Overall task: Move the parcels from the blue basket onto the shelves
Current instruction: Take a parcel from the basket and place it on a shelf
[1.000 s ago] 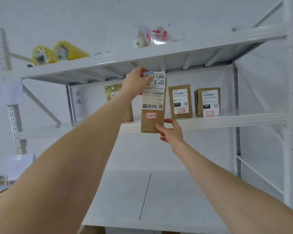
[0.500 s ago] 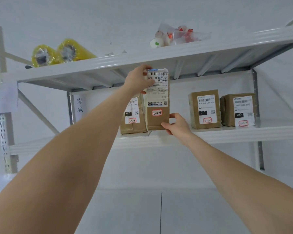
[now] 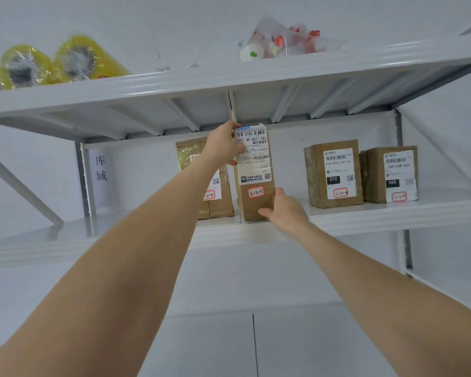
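Two bare forearms are reaching up from below, over the white bottom shelf [image 3: 207, 338], whose board is showing a dark seam down its middle. Above it, both hands are clamping one tall brown parcel [image 3: 257, 202] and holding it upright at the front edge of the middle shelf [image 3: 378, 219], left of that edge's centre. The right hand [image 3: 286, 210] is gripping the parcel's lower right corner, thumb lying along the base and fingers wrapping behind. The left hand [image 3: 223, 145] is pinching the upper left corner, just under the top shelf [image 3: 174, 85]. The parcel's base is sitting level with the shelf board; whether it is resting on it is not clear. Its white label is facing out, with a red-ringed tag reading 3-2-5 below it.

Just behind the left wrist, a gold parcel [image 3: 191, 156] is standing almost against the held one. Well to the right along the same shelf, a 010 box [image 3: 314, 175] and a 060 box [image 3: 373, 178] are standing side by side, touching or nearly so, labels facing out. A paper sign [image 3: 101, 170] with two characters is hanging at the shelf's back left corner. On the top shelf, two yellow rolls [image 3: 93, 61] are lying toward the left end, and a clear bag [image 3: 283, 42] with a white cup showing is sitting near the middle.
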The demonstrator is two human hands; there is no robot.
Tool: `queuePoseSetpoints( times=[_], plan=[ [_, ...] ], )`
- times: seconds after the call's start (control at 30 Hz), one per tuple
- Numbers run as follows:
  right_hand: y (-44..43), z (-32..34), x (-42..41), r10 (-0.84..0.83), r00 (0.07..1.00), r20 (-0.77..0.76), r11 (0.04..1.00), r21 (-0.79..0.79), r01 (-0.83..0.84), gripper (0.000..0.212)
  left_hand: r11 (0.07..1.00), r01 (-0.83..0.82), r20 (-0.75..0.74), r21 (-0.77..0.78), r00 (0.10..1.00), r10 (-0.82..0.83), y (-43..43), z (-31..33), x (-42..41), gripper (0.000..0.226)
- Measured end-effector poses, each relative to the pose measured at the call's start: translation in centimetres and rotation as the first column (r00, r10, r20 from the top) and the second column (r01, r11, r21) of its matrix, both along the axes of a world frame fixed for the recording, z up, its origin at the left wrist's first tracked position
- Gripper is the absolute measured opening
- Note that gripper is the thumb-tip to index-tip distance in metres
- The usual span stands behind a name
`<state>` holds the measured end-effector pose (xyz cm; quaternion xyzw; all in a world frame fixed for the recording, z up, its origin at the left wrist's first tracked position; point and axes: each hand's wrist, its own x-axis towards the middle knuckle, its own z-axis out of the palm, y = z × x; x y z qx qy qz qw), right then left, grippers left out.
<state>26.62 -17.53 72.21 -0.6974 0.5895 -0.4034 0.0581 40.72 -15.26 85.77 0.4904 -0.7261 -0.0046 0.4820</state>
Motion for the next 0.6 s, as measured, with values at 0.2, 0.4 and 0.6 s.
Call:
queuePoseSetpoints(
  times=[0.2, 0.4, 0.6],
  plan=[
    [0.1, -0.3, 0.3, -0.097, 0.985, -0.140, 0.995, -0.040, 0.093, 0.052, 0.999, -0.049, 0.033, 0.013, 0.998, 0.048, -1.5, 0.0, 0.0, 0.046],
    [0.6, 0.4, 0.4, -0.213, 0.948, -0.238, 0.977, -0.054, 0.206, 0.053, 0.957, -0.259, 0.314, -0.131, 0.905, 0.288, -1.9, 0.3, -0.9, 0.057],
    [1.2, 0.6, 0.9, -0.285, 0.901, -0.326, 0.878, -0.466, 0.109, 0.080, 0.902, -0.339, 0.497, -0.268, 0.753, 0.431, -2.1, 0.9, -1.4, 0.061]
  ],
)
